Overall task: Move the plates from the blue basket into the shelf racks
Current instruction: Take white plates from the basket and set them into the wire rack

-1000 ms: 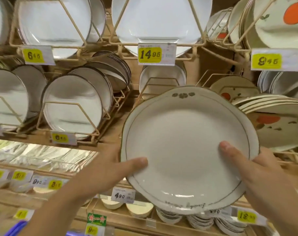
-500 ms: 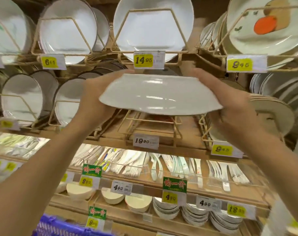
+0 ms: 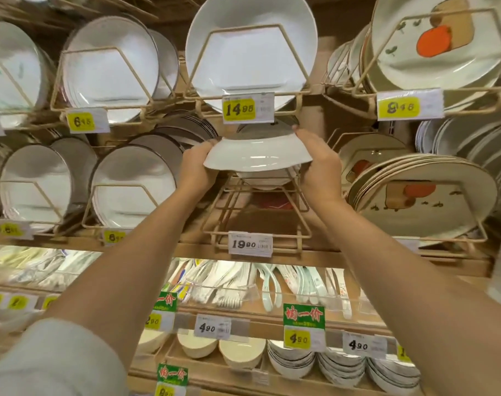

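Plate [image 3: 258, 159], glossy white, clamped by L hand [image 3: 194, 168] + R hand [image 3: 321, 167] fingers [image 3: 303, 136] over wire rack [image 3: 256, 214].

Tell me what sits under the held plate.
Below the plate, held by the left hand and right hand, stands the wire rack tagged 19.90. The lower edge of a white dish shows in it; the plate covers the rest.
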{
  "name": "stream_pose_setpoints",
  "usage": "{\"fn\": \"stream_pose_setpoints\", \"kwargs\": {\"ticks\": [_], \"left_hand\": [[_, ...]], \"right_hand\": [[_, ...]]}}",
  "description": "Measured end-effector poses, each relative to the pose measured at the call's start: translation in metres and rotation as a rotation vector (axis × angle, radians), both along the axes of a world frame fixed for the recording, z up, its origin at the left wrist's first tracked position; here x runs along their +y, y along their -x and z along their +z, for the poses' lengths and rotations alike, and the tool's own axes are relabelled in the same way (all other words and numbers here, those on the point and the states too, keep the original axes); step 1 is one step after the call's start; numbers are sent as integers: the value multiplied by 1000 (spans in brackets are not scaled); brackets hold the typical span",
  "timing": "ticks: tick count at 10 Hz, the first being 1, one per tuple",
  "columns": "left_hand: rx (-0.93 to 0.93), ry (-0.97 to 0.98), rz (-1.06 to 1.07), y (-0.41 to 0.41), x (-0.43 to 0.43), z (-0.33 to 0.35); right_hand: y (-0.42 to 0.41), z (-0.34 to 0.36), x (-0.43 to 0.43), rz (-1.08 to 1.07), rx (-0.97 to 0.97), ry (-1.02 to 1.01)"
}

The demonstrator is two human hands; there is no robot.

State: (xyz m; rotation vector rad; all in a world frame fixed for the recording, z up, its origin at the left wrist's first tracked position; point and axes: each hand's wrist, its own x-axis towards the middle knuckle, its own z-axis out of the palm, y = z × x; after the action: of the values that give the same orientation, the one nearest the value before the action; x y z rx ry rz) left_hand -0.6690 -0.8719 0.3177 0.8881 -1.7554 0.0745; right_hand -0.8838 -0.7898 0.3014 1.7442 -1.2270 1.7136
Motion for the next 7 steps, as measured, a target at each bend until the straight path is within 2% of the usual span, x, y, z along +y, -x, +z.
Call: {"fn": "stream_pose_setpoints", "kwargs": {"ticks": [2, 3, 4, 6, 7], "left_hand": [[116, -101, -94, 18, -49, 21], [211, -223, -109, 28, -76, 29], [112, -221, -22, 33, -104, 31], [243, -378, -258, 45, -131, 35], [257, -445, -239, 50, -140, 36]], "right_hand": [[6, 26, -45, -155, -155, -107], [13, 39, -68, -110, -111, -182], [23, 53, -86, -140, -120, -239], [37, 75, -115, -317, -25, -306], [43, 82, -125, -311, -64, -354]]}}
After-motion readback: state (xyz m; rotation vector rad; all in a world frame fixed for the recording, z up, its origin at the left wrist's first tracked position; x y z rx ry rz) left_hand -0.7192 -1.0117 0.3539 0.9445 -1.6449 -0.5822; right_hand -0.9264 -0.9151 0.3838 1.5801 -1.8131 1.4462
